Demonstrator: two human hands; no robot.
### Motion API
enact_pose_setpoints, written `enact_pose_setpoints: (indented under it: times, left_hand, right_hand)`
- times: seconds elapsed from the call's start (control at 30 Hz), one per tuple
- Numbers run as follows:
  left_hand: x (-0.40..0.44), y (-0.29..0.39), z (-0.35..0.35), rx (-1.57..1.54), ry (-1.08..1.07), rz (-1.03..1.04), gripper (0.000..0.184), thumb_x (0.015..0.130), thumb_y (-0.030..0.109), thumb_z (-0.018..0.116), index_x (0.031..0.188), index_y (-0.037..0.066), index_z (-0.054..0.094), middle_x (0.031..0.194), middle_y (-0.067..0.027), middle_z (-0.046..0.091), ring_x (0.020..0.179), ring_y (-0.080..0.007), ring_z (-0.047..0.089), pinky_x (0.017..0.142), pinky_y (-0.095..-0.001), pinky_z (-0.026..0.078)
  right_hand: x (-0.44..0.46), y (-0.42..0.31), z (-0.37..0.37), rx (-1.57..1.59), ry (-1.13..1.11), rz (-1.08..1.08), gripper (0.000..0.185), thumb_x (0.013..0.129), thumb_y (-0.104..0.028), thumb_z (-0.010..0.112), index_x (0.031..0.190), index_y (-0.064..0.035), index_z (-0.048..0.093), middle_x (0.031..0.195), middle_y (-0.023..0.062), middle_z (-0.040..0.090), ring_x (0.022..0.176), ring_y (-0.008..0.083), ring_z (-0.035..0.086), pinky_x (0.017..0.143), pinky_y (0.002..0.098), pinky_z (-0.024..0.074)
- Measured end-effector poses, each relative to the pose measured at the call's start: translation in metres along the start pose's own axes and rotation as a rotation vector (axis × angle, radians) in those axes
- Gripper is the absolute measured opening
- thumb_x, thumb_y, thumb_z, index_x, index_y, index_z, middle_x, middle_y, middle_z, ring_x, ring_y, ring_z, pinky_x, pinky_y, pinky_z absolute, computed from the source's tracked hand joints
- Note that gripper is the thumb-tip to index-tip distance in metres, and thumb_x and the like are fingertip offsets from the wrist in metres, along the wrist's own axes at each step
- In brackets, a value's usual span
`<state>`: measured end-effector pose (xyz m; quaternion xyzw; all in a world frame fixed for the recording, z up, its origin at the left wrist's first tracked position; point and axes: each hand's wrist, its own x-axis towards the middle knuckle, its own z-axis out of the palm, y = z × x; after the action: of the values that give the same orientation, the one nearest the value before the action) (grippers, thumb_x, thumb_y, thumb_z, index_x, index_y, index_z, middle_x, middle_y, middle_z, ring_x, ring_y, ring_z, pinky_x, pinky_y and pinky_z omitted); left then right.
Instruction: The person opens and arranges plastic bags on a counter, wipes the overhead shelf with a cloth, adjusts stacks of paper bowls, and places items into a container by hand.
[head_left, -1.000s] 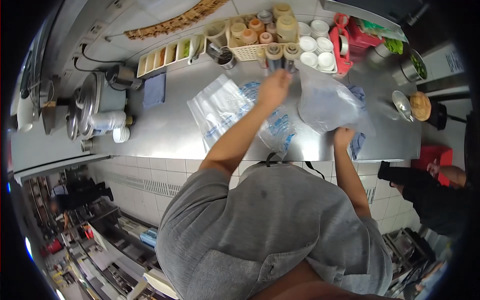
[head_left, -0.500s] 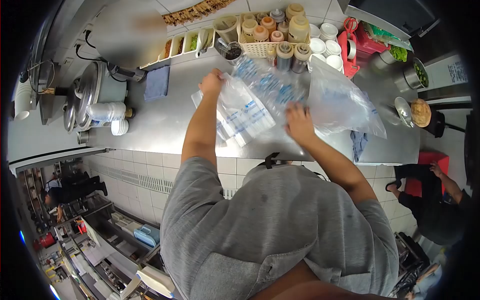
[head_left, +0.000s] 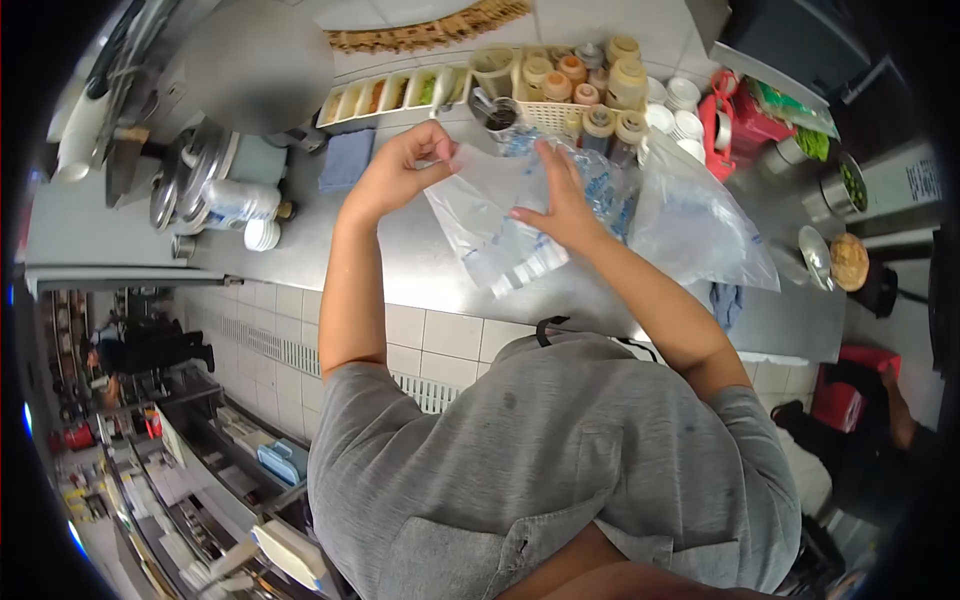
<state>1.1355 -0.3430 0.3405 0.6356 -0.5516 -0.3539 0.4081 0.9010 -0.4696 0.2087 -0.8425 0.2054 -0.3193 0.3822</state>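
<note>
My left hand pinches the corner of a clear plastic bag with blue print, lifted over the steel counter. At the bag's other side is my right hand, thumb and fingers spread apart, against or just over the plastic. Behind my right hand lies a crumpled clear wrapper with blue print. A larger translucent bag rests to the right, over part of a blue cloth.
Along the wall stand a topping tray, a basket of sauce bottles and stacked white lids. Lidded pots are at left, a metal pot at right. Another person is at lower right.
My left hand moved from the far bags to the white bag and now raises its corner. My right hand left the large bag and came to the white bag. The view has shifted.
</note>
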Motion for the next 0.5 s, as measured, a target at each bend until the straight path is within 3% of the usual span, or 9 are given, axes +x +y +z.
enact_pose_setpoints:
  times: [0.07,0.13,0.2,0.27,0.33,0.4,0.43,0.5]
  left_hand:
    - [-0.010,0.019,-0.004,-0.057,0.009,0.077,0.019,0.089,-0.001,0.070,0.091,0.006,0.052,0.101,-0.0007,0.061,0.105,-0.0145,0.063,0.091,-0.0285,0.049]
    - [-0.028,0.042,-0.009,-0.129,0.051,0.153,0.021,0.091,-0.005,0.066,0.093,0.007,0.049,0.103,-0.0004,0.057,0.106,-0.0120,0.063,0.090,-0.0273,0.050]
    - [-0.033,0.038,-0.012,-0.199,0.157,0.118,0.021,0.089,-0.005,0.067,0.098,0.005,0.052,0.099,0.0007,0.053,0.109,-0.0111,0.061,0.090,-0.0259,0.051]
    - [-0.038,0.054,-0.007,-0.292,0.236,0.180,0.030,0.087,-0.009,0.064,0.112,0.005,0.054,0.107,-0.0025,0.058,0.109,-0.0111,0.055,0.091,-0.0271,0.052]
    - [-0.045,0.062,-0.003,-0.199,0.253,0.220,0.039,0.085,-0.008,0.067,0.121,0.004,0.057,0.111,-0.0033,0.058,0.112,-0.0118,0.055,0.088,-0.0263,0.052]
    - [-0.057,0.088,0.008,-0.007,0.117,0.252,0.034,0.084,-0.004,0.072,0.116,0.004,0.062,0.113,-0.0028,0.061,0.110,-0.0118,0.057,0.084,-0.0264,0.051]
    - [-0.058,0.089,0.010,0.106,0.130,0.185,0.023,0.081,0.000,0.078,0.102,0.003,0.068,0.104,-0.0027,0.067,0.100,-0.0125,0.061,0.081,-0.0272,0.049]
    - [-0.063,0.106,0.018,0.139,0.100,0.180,0.020,0.081,0.002,0.079,0.098,0.003,0.069,0.097,-0.0030,0.068,0.094,-0.0131,0.063,0.080,-0.0275,0.049]
  right_hand:
    - [0.020,0.008,0.003,-0.098,0.099,-0.215,0.060,0.082,-0.029,0.080,0.130,-0.0035,0.055,0.138,0.0172,0.055,0.130,0.0396,0.048,0.109,0.0477,0.0382]
    - [0.038,0.014,-0.020,0.142,-0.132,0.042,0.036,0.086,-0.021,0.076,0.115,-0.0023,0.065,0.120,0.0144,0.065,0.115,0.0330,0.060,0.102,0.0413,0.0455]
    - [0.038,0.004,-0.037,0.328,-0.024,-0.051,0.017,0.089,-0.011,0.072,0.102,-0.0002,0.068,0.103,0.0104,0.067,0.099,0.0257,0.065,0.093,0.0329,0.0491]
    - [0.029,-0.015,-0.062,0.300,-0.105,0.049,0.015,0.089,-0.006,0.070,0.102,-0.0005,0.068,0.100,0.0082,0.065,0.095,0.0198,0.062,0.088,0.0284,0.0479]
    - [0.019,-0.040,-0.081,0.285,-0.096,-0.024,0.015,0.088,-0.004,0.070,0.103,-0.0009,0.069,0.100,0.0076,0.064,0.094,0.0189,0.061,0.086,0.0278,0.0476]
    - [0.002,-0.056,-0.099,0.255,-0.064,-0.073,0.016,0.088,-0.002,0.070,0.104,-0.0013,0.070,0.099,0.0070,0.064,0.092,0.0180,0.061,0.083,0.0273,0.0474]
    - [-0.008,-0.061,-0.108,0.270,-0.060,-0.076,0.019,0.087,-0.001,0.070,0.106,-0.0020,0.071,0.099,0.0070,0.064,0.091,0.0169,0.060,0.082,0.0273,0.0475]
    - [-0.027,-0.072,-0.129,0.253,-0.048,-0.077,0.024,0.086,0.002,0.070,0.110,-0.0032,0.073,0.096,0.0066,0.065,0.090,0.0156,0.061,0.080,0.0279,0.0484]
